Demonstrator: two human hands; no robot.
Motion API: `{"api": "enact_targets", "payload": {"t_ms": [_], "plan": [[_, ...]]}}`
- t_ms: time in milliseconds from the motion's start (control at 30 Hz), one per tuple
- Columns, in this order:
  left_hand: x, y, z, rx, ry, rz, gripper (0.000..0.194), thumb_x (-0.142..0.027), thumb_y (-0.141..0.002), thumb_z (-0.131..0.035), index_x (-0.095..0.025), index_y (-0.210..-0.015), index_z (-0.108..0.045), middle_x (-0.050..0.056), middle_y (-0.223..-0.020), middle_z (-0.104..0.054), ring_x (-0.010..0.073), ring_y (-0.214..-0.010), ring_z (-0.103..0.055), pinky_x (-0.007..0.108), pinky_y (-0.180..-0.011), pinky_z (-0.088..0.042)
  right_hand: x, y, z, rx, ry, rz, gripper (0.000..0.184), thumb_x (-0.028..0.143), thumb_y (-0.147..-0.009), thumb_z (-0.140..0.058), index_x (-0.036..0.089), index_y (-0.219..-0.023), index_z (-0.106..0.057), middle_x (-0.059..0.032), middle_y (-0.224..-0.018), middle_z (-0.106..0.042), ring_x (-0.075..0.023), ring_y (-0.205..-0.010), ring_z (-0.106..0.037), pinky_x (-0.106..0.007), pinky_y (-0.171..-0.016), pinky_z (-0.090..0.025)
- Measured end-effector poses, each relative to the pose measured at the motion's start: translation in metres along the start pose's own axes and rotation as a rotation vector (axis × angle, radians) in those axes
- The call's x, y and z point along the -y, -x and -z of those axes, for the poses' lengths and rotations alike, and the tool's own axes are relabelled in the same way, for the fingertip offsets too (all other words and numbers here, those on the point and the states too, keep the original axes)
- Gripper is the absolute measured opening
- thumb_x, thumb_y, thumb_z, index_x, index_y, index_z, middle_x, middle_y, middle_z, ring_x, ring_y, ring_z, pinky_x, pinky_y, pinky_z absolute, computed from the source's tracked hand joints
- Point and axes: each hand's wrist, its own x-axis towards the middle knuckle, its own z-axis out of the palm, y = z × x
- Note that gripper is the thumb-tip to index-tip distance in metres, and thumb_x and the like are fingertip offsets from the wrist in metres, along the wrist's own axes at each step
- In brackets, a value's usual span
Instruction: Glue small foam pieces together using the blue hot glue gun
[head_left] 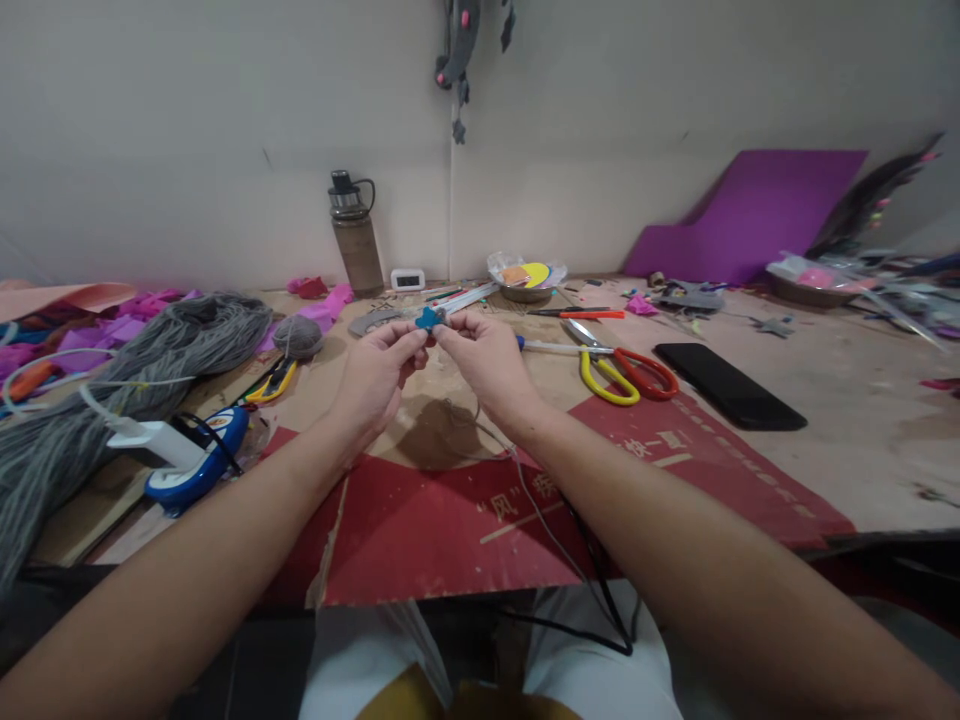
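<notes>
Left hand (375,372): near the middle of the table (877,450), fingers curled and almost closed, thumb and forefinger pinching the left end of the blue piece (428,318).
Right hand (491,368): just to its right, fingers bent in the same near-closed way, the tips pinching the right end of that piece.
Blue piece: one, raised over the table between both sets of fingertips, which hide part of it.
Strand (526,482): one, thin and grey, hanging below the right hand and across the red board (420,545).
Red board: one, flat at the near middle, its lettering partly covered by the right forearm.
Scissors (628,374): one pair, one yellow handle and one red, right of the right hand.
White rod (553,347): one, between that hand and the scissors.
Phone (729,385): one, screen dark, right of the scissors.
Yarn: one grey skein (202,345) and one grey ball (298,337), left.
Cutter (274,382): one, yellow, near the ball.
Plug (159,442): one, white, at a blue block (180,492), near left.
Bottle (355,240): one, upright, far left of centre.
Clock (408,280): one, white, right of the bottle.
Bowls: two, one far middle (528,293), one far right (810,293).
Purple sheet (757,215): one, leaning on the wall, far right.
</notes>
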Motion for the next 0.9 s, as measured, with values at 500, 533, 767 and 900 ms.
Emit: {"api": "enact_targets", "payload": {"t_ms": [500, 533, 767, 900], "plan": [[-0.014, -0.008, 0.021, 0.186, -0.473, 0.011, 0.021, -0.033, -0.068, -0.075, -0.015, -0.08, -0.074, 0.003, -0.069, -0.066, 0.0117, -0.063, -0.056, 0.025, -0.063, -0.043, 0.0, -0.001, 0.022, 0.156, 0.252, -0.025, 0.012, 0.029, -0.074, -0.06, 0.017, -0.073, -0.06, 0.0036, -0.058, -0.052, -0.0084, -0.052, -0.04, -0.024, -0.05, -0.027], [-0.015, -0.008, 0.022, 0.199, -0.541, -0.005, 0.02, -0.032, -0.068, -0.074, -0.015, -0.078, -0.074, 0.002, -0.068, -0.065, 0.0113, -0.062, -0.055, 0.025, -0.062, -0.042, 0.001, 0.0, 0.023, 0.166, 0.302, -0.013, 0.012, 0.029, -0.074, -0.059, 0.018, -0.073, -0.06, 0.0036, -0.057, -0.052, -0.0086, -0.051, -0.041, -0.024, -0.05, -0.027], [-0.021, -0.009, 0.023, 0.243, -0.842, 0.016, 0.015, -0.03, -0.071, -0.069, -0.015, -0.07, -0.071, 0.001, -0.06, -0.065, 0.0118, -0.057, -0.055, 0.024, -0.056, -0.038, 0.007, 0.006, 0.023, 0.222, 0.557, 0.075, 0.011, 0.028, -0.077, -0.058, 0.018, -0.073, -0.062, 0.0037, -0.054, -0.05, -0.0098, -0.051, -0.042, -0.026, -0.052, -0.026], [-0.02, -0.008, 0.019, 0.159, -0.761, 0.017, 0.015, -0.029, -0.069, -0.069, -0.015, -0.065, -0.067, 0.001, -0.059, -0.064, 0.0112, -0.055, -0.054, 0.024, -0.057, -0.04, 0.008, 0.005, 0.023, 0.197, 0.525, 0.115, 0.012, 0.028, -0.082, -0.058, 0.018, -0.087, -0.061, 0.0022, -0.064, -0.054, -0.0122, -0.06, -0.048, -0.027, -0.059, -0.032]]}}
